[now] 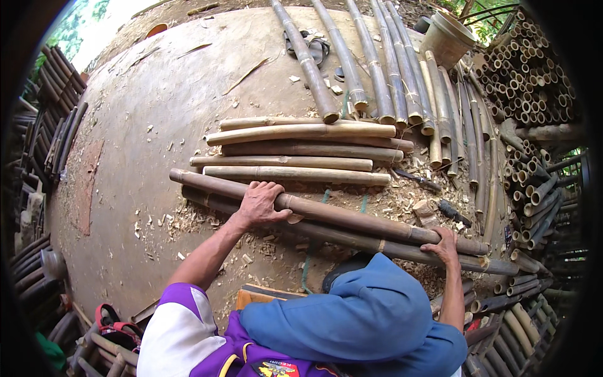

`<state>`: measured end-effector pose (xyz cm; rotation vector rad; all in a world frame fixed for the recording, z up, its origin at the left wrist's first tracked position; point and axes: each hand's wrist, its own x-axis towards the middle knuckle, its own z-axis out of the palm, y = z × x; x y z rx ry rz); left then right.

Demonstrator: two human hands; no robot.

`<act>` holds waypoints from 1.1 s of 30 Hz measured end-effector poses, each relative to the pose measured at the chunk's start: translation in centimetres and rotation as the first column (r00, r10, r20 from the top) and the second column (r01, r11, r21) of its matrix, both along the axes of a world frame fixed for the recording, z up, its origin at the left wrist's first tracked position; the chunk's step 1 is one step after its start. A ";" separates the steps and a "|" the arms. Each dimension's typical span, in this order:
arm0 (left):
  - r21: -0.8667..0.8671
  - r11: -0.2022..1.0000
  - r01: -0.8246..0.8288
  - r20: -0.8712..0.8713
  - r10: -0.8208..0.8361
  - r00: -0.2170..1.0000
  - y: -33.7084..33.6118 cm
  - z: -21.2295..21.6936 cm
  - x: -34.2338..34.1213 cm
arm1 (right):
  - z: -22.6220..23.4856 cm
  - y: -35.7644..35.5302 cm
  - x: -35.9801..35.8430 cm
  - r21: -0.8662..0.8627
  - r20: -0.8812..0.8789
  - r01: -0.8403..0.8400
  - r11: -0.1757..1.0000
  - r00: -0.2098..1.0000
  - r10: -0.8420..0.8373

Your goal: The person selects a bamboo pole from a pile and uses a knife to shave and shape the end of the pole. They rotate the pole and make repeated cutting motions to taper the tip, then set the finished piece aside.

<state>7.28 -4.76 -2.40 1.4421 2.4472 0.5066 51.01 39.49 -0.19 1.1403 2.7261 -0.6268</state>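
A brown bamboo pole (352,217) lies slantwise in front of my knees. Over its left part, my left hand (260,204) is closed, fingers across the top and thumb along the near side. Near the pole's right end, my right hand (445,247) is wrapped round it. A second, darker bamboo pole (402,249) lies right alongside on the near side, partly hidden by the first. Just beyond, several paler bamboo poles (295,174) lie side by side on the ground.
Longer bamboo poles (308,63) stretch away at the far right, near a dirty bucket (447,39). A dark-bladed tool (418,181), a dark handle (453,213) and a wood block (425,212) lie among shavings. Stacked bamboo (527,69) lines the right side; a black strap (308,47) lies farther off.
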 end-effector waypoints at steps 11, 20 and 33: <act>0.076 0.997 -0.019 -0.088 0.026 0.996 -0.2 -0.2 0.0 | -0.2 -0.3 -0.3 0.055 -0.043 -0.024 0.998 0.999 0.026; 0.102 0.995 -0.024 -0.092 0.033 0.995 0.3 -0.3 0.7 | -0.2 0.3 0.4 0.041 -0.046 -0.017 0.999 0.999 0.019; 0.051 0.996 0.079 -0.078 -0.075 0.994 2.2 -0.6 -1.0 | -1.2 1.2 1.7 -0.062 -0.076 -0.038 0.997 0.997 0.033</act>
